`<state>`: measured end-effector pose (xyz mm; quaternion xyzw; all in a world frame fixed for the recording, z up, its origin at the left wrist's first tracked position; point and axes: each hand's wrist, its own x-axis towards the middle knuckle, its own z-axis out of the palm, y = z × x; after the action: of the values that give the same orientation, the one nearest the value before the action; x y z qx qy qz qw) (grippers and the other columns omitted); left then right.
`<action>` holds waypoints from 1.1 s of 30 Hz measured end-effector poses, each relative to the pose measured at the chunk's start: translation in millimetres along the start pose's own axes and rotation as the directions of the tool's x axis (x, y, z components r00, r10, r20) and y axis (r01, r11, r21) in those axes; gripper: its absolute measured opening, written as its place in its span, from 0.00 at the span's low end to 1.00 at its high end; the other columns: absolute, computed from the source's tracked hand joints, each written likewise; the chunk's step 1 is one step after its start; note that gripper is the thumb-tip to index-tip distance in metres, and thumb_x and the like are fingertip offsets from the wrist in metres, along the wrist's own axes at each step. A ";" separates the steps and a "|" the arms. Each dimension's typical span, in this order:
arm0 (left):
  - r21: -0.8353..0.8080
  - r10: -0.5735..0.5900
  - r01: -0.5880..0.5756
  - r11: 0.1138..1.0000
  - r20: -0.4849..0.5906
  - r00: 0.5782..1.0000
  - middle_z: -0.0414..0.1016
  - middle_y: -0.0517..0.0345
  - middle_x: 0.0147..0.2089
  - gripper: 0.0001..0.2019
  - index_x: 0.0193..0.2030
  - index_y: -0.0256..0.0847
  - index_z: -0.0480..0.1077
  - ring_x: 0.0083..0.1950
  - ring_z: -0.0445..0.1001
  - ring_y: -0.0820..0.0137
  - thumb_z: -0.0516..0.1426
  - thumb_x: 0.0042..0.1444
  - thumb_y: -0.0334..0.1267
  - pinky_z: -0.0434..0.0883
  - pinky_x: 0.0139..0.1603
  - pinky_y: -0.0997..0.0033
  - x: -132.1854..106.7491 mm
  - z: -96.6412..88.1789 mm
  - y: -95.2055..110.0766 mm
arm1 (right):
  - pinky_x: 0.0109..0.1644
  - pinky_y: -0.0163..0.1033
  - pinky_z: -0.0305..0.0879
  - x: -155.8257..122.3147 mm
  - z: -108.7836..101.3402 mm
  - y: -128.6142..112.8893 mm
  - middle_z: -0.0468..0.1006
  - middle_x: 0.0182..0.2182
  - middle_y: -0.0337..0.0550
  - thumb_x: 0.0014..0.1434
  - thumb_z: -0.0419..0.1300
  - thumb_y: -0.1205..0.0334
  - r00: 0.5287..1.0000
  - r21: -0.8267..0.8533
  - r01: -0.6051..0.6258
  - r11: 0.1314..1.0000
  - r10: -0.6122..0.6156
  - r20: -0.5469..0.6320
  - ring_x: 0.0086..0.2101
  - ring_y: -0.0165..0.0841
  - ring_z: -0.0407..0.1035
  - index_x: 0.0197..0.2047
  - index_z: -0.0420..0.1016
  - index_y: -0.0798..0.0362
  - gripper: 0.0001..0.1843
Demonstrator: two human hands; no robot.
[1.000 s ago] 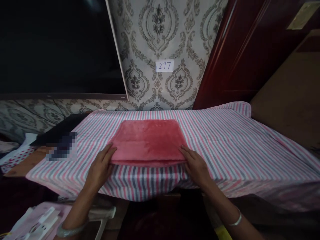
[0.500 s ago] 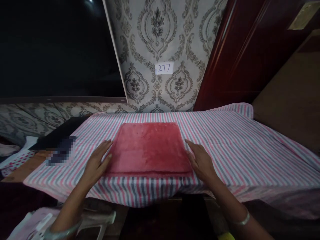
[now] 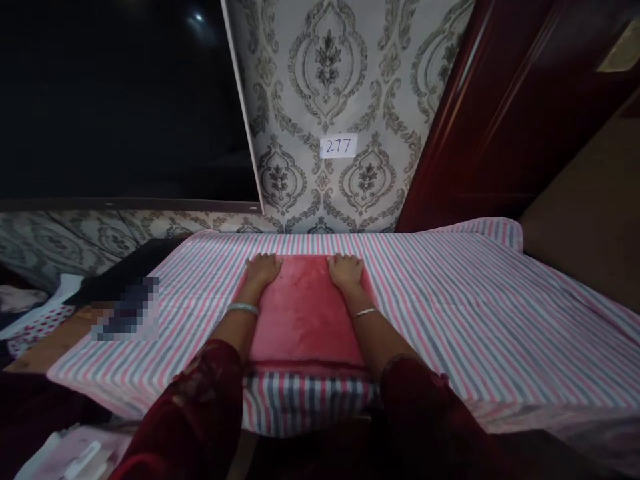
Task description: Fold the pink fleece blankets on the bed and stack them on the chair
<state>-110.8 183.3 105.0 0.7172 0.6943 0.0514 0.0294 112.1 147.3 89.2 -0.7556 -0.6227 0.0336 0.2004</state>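
Observation:
A folded pinkish-red plush cloth (image 3: 305, 320) lies as a flat rectangle on a striped sheet (image 3: 450, 313), its thick folded edge toward me. My left hand (image 3: 263, 269) rests palm down on the cloth's far left corner, fingers a little spread and pointing away. At the far right corner, my right hand (image 3: 346, 270) lies on the cloth in the same way, its thumb turned inward. Both forearms stretch over the cloth's sides and cover parts of them. Whether any fingertips hook over the far edge is hard to make out.
A large dark television screen (image 3: 120, 100) stands at the back left. On the patterned wall hangs a paper label (image 3: 339, 145) reading 277. A dark red wooden panel (image 3: 465, 133) rises at the back right. A blurred-out item (image 3: 127, 310) sits at the table's left.
Both hands have moved from the cloth's left and right sides to its far corners, reaching forward and inward. The view has shifted slightly. The cloth keeps its place on the sheet.

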 end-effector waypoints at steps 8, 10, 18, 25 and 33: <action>-0.007 -0.028 0.028 1.000 -0.018 0.999 0.66 0.44 0.71 0.27 0.66 0.41 0.67 0.73 0.57 0.52 0.39 0.70 0.50 0.60 0.68 0.36 3.7 27.6 -8.7 | 0.60 0.51 0.53 0.6 26.2 23.7 0.80 0.52 0.58 0.74 0.43 0.51 0.999 -0.067 0.043 0.997 -0.046 -0.030 0.55 0.48 0.69 0.54 0.80 0.57 0.28; -0.018 -0.031 0.031 0.999 -0.029 0.999 0.65 0.44 0.71 0.27 0.67 0.41 0.66 0.74 0.56 0.53 0.40 0.70 0.50 0.60 0.68 0.37 3.8 27.7 -9.6 | 0.59 0.51 0.53 2.0 26.1 24.3 0.80 0.52 0.58 0.74 0.43 0.51 0.998 -0.078 0.053 0.996 -0.055 -0.030 0.54 0.48 0.69 0.54 0.80 0.57 0.28; -0.081 -0.033 0.029 0.996 -0.055 0.998 0.66 0.45 0.70 0.27 0.67 0.42 0.67 0.73 0.58 0.52 0.41 0.70 0.48 0.64 0.66 0.39 1.6 30.2 -13.7 | 0.59 0.50 0.53 2.2 30.0 26.5 0.80 0.53 0.56 0.74 0.43 0.51 0.999 -0.058 0.035 0.998 -0.037 -0.031 0.55 0.47 0.68 0.56 0.79 0.55 0.27; -0.101 -0.022 0.013 0.995 -0.090 0.996 0.71 0.47 0.66 0.24 0.61 0.45 0.72 0.68 0.65 0.54 0.40 0.70 0.44 0.68 0.62 0.43 -3.0 26.2 -14.1 | 0.58 0.49 0.53 0.3 29.8 24.4 0.80 0.53 0.56 0.73 0.44 0.52 0.998 -0.049 0.027 0.998 -0.030 -0.063 0.55 0.46 0.68 0.55 0.80 0.55 0.27; -0.083 -0.014 0.004 0.997 -0.119 0.993 0.71 0.42 0.66 0.25 0.61 0.42 0.72 0.69 0.65 0.54 0.40 0.70 0.42 0.60 0.68 0.39 -12.4 14.9 -10.6 | 0.60 0.51 0.52 -8.2 14.1 17.1 0.78 0.54 0.58 0.74 0.42 0.52 1.000 -0.046 0.019 0.999 -0.019 -0.004 0.58 0.48 0.66 0.58 0.77 0.57 0.28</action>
<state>-119.9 171.8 88.6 0.7078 0.6954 0.1230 0.0176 121.9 140.6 68.8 -0.7542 -0.6300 0.0157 0.1845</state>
